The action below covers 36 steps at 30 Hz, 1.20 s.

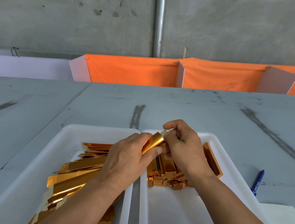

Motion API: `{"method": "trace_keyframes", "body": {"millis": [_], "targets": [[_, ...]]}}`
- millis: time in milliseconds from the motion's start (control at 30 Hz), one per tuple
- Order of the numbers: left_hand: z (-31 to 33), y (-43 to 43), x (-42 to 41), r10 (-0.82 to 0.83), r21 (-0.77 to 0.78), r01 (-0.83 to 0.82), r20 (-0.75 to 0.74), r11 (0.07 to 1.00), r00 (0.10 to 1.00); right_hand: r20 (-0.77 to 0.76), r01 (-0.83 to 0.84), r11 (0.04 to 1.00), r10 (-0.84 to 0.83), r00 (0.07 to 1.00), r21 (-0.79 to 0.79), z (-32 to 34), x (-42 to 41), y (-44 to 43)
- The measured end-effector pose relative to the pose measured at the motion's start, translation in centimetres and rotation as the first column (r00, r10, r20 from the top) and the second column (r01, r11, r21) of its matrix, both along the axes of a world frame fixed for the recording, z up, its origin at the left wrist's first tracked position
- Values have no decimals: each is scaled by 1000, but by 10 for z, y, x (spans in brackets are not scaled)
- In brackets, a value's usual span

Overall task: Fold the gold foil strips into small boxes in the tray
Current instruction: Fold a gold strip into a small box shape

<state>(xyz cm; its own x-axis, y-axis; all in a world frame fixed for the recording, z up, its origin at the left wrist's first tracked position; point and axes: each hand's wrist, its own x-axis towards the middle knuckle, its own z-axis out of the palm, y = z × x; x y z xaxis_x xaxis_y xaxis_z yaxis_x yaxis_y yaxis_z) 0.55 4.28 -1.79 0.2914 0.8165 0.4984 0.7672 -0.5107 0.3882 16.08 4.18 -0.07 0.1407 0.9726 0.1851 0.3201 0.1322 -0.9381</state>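
Two white trays sit side by side on the grey table. The left tray [65, 140] holds a heap of flat gold foil strips [73, 175]. In the right tray [210, 137] lie several folded gold boxes [166, 169]. Above the gap between the trays, my left hand [126, 160] grips a gold strip [153, 143] curled into a long box shape. My right hand [183, 147] pinches that strip's far end, where a pale flap shows between thumb and fingers.
A blue pen [257, 182] lies on the table right of the right tray. A white sheet of paper [280, 214] sits at the lower right. Orange cloth panels [132, 71] and a concrete wall stand behind the table's far edge.
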Motion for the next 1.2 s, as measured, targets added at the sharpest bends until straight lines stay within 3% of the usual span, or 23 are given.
{"method": "trace_keyframes", "body": {"millis": [67,167,267,633,867,1200], "targets": [[1,1,-2,-4,12,4,10,1000,1000,-224,-21,998,6,975,-66,3,3,2],[1,1,-2,2,26,-2,5,1000,1000,-543,-106,981,2,839,-161,9,6,4],[1,1,-1,1,21,-1,-4,1000,1000,-667,-211,959,33,745,-189,10,6,2],[0,0,-1,-11,38,11,0,999,1000,-625,-278,950,132,769,-141,8,4,3],[1,0,-2,-5,31,5,7,1000,1000,-691,-308,945,148,707,-113,7,5,3],[3,-1,0,-24,35,23,16,999,1000,-630,-306,944,166,759,-120,6,5,5]]}}
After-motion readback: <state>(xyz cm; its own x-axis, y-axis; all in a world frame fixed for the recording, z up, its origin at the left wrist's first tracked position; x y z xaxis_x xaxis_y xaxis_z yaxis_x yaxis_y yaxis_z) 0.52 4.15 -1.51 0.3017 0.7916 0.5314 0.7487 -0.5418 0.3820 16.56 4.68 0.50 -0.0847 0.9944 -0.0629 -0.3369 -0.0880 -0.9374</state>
